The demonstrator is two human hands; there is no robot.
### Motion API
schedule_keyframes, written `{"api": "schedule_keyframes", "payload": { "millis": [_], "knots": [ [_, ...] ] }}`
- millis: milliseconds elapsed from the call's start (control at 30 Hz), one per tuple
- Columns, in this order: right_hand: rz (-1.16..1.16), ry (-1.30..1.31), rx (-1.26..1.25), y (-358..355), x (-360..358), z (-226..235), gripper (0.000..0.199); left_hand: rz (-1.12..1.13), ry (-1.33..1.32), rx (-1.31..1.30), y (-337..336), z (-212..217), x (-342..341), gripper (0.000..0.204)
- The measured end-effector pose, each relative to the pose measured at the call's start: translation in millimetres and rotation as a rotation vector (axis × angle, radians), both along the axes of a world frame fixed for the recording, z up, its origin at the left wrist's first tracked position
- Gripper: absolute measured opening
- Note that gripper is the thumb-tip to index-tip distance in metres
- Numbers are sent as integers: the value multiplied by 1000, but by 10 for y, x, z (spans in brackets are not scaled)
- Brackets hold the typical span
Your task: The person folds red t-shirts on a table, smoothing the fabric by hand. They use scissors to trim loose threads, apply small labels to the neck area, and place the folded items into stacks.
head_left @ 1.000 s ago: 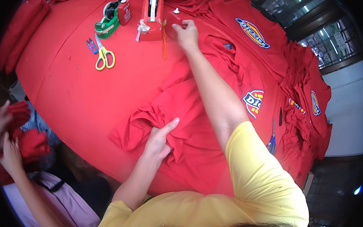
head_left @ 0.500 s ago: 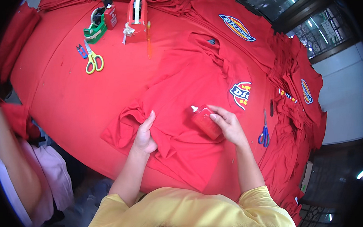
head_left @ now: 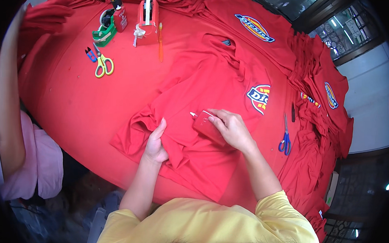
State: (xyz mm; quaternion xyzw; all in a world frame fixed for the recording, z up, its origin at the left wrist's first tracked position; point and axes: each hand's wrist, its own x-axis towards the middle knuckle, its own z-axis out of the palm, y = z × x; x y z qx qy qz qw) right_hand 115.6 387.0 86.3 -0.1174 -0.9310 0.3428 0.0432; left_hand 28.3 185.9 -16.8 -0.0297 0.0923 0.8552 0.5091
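Note:
A red T-shirt with a colourful printed badge lies rumpled on the table before me. My left hand is closed on its near-left part, thumb up on top and the other fingers hidden under the cloth. Above the shirt, my right hand grips a red squeeze bottle, held tilted. Its white nozzle points up and left toward my left hand, apart from it and from the cloth.
Yellow-handled scissors, blue thread snips, a green tape dispenser and a red dispenser stand or lie at far left. Blue scissors lie right, beside piled red shirts. At left, a co-worker's arm reaches over the table.
My right hand has brought the bottle left, nearer my left hand, which has stayed in place. The co-worker's arm has swung farther up the table, with red cloth near it.

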Motion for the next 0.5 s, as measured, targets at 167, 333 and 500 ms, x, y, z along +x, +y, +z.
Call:
{"api": "schedule_keyframes", "payload": {
  "millis": [167, 333, 500],
  "knots": [
    [37, -11, 63, -47, -5, 75, 31, -15, 15, 14, 10, 29, 2, 50],
    [22, -1, 113, -107, 1, 101, 30, -28, 9, 15, 6, 36, -11, 50],
    [58, -32, 125, -137, 47, 137, 29, -20, 14, 14, 19, 6, -20, 50]
  ]
}}
